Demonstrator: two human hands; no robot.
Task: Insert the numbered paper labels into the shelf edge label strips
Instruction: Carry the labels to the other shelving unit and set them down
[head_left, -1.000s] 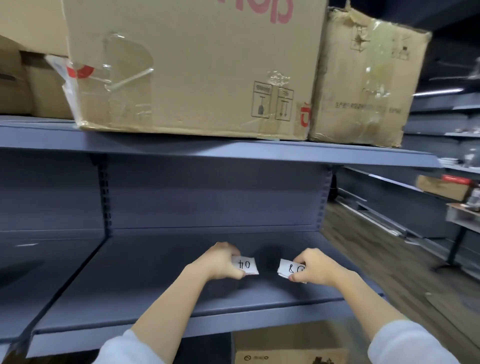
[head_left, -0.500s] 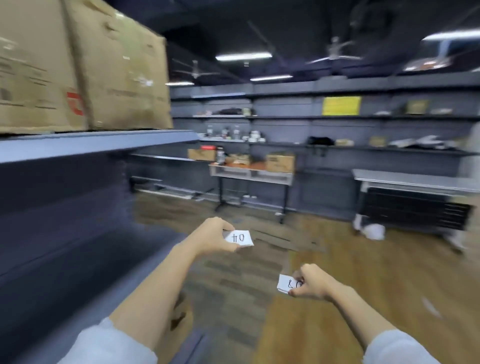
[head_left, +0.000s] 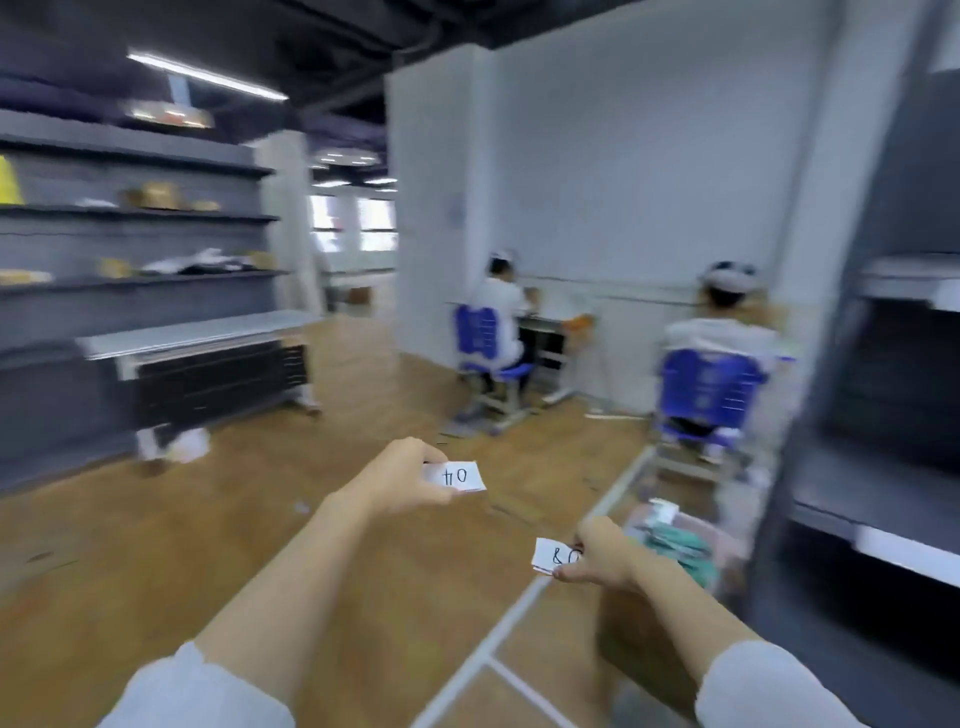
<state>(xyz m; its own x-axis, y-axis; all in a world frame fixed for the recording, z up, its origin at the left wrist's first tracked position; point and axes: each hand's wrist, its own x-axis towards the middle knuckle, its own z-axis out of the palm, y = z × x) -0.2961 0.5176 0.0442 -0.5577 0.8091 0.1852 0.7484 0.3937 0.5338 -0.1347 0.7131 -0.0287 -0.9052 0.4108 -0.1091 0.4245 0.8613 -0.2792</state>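
The left hand (head_left: 400, 480) pinches a small white paper label (head_left: 457, 477) between thumb and fingers, its free end sticking out to the right. Handwritten digits on it appear upside down, reading roughly "40". The label lies nearly level, its long axis running left to right with a slight downward tilt at the right end. The right hand (head_left: 602, 553), lower and nearer the camera, is closed on a second label (head_left: 556, 557) that projects to the left; "80" or similar shows on it, partly covered by the fingers. Its long axis also runs left to right. The two labels are apart, both held in the air over a wooden floor (head_left: 156, 545), touching no shelf.

Both forearms are bare, with pale sleeves (head_left: 197, 691) at the bottom edge. Just beyond the right hand sits a blurred heap of pale and green material (head_left: 675, 540); what it is cannot be told. A grey shelf unit (head_left: 883, 467) rises at the right, with light strips along its shelf edges. A pale line (head_left: 519, 597) crosses the floor under the right forearm. Farther off, two people sit on blue chairs (head_left: 706, 389) facing a white wall (head_left: 623, 182). At the left stand a low grey table (head_left: 197, 332) and wall shelves (head_left: 130, 213) carrying blurred items.
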